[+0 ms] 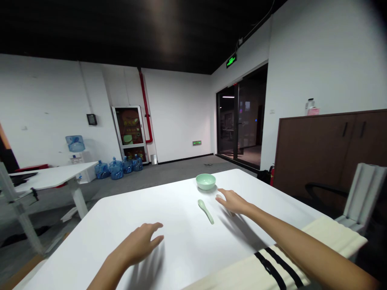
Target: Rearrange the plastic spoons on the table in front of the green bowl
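Note:
A pale green bowl (pixel 206 182) stands upright toward the far side of the white table (pixel 178 209). In front of it lies a matching green spoon (pixel 206 212), handle pointing toward me. My right hand (pixel 232 201) hovers just right of the bowl and spoon, thumb and fingers apart. Beneath this hand a pale object shows only in small parts, mostly hidden, so its kind is unclear. My left hand (pixel 142 242) is over the table's left part, fingers spread, touching nothing visible. A cream cloth with black stripes (pixel 326 237) lies along the near right edge, under my right forearm.
A brown cabinet (pixel 317 157) and a grey metal post (pixel 364 193) are on the right. Another white table (pixel 57 175) stands at left. Several blue water jugs (pixel 116 169) sit on the floor behind. Glass doors (pixel 242 121) are at the back right.

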